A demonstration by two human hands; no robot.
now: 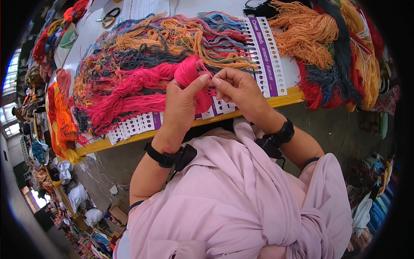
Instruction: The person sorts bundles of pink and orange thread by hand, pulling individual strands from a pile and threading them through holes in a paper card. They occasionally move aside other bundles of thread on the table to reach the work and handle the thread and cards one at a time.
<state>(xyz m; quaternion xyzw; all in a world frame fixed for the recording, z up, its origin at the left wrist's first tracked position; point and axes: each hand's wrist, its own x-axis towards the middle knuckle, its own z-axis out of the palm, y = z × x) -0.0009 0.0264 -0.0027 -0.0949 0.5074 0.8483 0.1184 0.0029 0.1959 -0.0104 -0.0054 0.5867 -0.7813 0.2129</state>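
Note:
My left hand (pixel 186 96) is closed around a hank of bright pink embroidery thread (pixel 186 72) at the table's near edge. The hank's long tail trails left over the other threads. Close beside it, my right hand (pixel 242 90) pinches a few pink strands drawn out of the hank, thumb against forefinger. Beyond the right hand lies a white and purple thread card (pixel 264 56) with rows of punched holes, several coloured strands hanging from its left row. More punched cards (pixel 136 126) peek out under the pink thread along the edge.
A thick layer of mixed threads (pixel 142 52) covers the white table, which has a yellow edge (pixel 282 99). Scissors (pixel 110 18) lie at the back left. Orange hanks (pixel 62 112) hang at the left end; orange, red and dark hanks (pixel 306 36) are heaped at the right.

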